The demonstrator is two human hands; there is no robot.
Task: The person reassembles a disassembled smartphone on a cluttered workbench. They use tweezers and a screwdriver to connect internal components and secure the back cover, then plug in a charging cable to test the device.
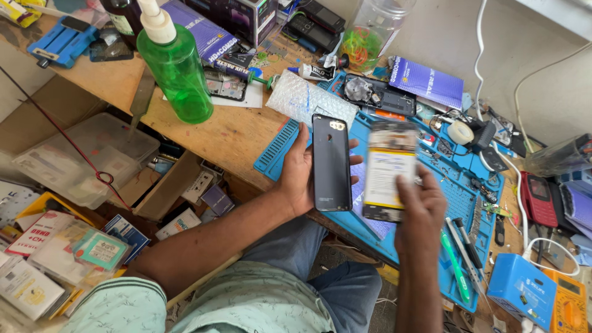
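My left hand [296, 176] grips a dark phone back cover [331, 161], held upright with its camera cutout at the top. Beside it, my right hand [420, 206] holds an opened phone body [388, 169] whose white and yellow battery faces me; it is motion-blurred. Both parts hover side by side, slightly apart, above the near-left part of a blue repair mat [459, 191].
A green pump bottle [176, 65] stands on the wooden bench [228, 132] to the left. Bubble wrap [308, 98], a disassembled phone [379, 95], tape [460, 132], screwdrivers [465, 246], a red phone [538, 198], a blue box [523, 290] and a yellow multimeter [570, 305] surround the mat. Open drawers with packaged parts [74, 246] sit lower left.
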